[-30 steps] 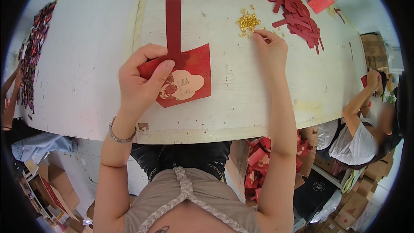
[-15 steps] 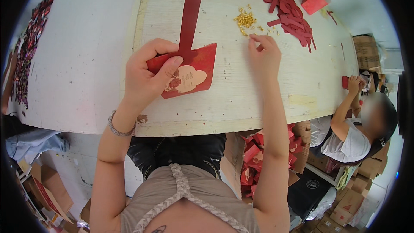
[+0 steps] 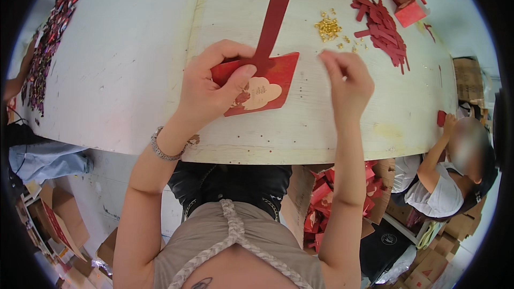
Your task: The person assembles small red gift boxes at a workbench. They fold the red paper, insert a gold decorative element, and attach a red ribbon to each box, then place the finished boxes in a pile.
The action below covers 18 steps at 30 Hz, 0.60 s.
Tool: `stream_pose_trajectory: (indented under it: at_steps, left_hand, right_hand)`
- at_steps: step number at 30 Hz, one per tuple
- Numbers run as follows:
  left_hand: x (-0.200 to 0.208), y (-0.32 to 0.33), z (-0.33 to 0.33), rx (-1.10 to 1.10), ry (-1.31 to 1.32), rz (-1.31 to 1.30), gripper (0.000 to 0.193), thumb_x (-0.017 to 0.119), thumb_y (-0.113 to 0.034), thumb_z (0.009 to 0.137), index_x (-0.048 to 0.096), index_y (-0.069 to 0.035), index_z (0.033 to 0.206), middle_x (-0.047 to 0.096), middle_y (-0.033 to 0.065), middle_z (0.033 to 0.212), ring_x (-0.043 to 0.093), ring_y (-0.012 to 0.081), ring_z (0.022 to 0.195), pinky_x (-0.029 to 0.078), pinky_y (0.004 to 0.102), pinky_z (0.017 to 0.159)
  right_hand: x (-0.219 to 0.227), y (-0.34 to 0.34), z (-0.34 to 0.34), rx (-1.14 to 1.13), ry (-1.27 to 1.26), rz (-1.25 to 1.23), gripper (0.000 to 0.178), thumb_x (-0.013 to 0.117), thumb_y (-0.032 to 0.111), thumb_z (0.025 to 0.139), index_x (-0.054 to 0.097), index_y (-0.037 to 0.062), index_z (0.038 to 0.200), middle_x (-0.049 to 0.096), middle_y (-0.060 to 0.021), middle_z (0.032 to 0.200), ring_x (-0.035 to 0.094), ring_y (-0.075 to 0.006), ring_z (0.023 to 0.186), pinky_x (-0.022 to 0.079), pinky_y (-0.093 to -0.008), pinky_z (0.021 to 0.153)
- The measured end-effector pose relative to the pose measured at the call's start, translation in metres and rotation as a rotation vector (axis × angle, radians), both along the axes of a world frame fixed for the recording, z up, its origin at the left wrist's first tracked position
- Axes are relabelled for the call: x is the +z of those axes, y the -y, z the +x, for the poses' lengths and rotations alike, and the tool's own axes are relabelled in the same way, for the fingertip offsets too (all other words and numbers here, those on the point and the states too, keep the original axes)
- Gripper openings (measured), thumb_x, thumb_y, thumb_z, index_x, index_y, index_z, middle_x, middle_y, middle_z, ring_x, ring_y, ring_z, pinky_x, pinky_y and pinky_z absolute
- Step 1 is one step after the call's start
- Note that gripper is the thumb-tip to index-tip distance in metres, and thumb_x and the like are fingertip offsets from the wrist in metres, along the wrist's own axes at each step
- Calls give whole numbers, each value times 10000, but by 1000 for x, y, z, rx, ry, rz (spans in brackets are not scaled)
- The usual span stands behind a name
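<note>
"With the left hand [image 3: 214, 85], gripped what?"

"Pinched a red box [image 3: 282, 69] between thumb and fingers, pressing the thumb on the front beside a peach label [image 3: 266, 93]."

"Held it where?"

"Over the white table [image 3: 123, 75], in front of the body, with a long dark red strap [image 3: 276, 13] rising from the top edge and leaning right."

"And with the right hand [image 3: 352, 80]?"

"Held it curled to the right of the box, apart from it, with thumb and forefinger tips close together. Could not tell whether pinching anything."

"Near what?"

"Just short of a scatter of gold pins [image 3: 327, 28]. Saw farther right a heap of dark red straps [image 3: 384, 35] and an open red box [image 3: 410, 12]."

"Noticed anything else?"

"Saw a carton [image 3: 295, 198] of more red boxes [image 3: 323, 198] below the table edge. Spotted a co-worker [image 3: 436, 192] at the right, holding something small and red [image 3: 441, 118]."
</note>
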State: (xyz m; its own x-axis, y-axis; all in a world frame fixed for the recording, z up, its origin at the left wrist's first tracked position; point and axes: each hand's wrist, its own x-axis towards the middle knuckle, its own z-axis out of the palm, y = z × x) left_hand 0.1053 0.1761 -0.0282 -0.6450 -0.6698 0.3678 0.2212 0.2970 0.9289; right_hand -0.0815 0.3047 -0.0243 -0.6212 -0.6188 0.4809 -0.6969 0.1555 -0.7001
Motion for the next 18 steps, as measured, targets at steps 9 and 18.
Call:
stream_pose_trajectory:
  at_steps: [9, 18]
  left_hand:
    - [-10, 5, -4, -94, -153, -143, 159, 564, 54, 861, 574, -4, 1009, 600, 65, 899, 585, 88, 728, 475, 221, 597]
    - [-21, 12, -6, -75, -187, -363, 159, 596, 9, 854, 593, -7, 1012, 583, 72, 884, 549, 115, 622, 442, 229, 544]
  right_hand:
    - [10, 20, 61, 336, -227, -231, 181, 768, 36, 647, 671, 18, 799, 587, -55, 698, 578, -167, 573, 448, -265, 462]
    - [4, 18, 68, 323, 36, -221, 184, 753, -16, 646, 660, 3, 803, 600, -78, 731, 585, -173, 586, 451, -251, 477]
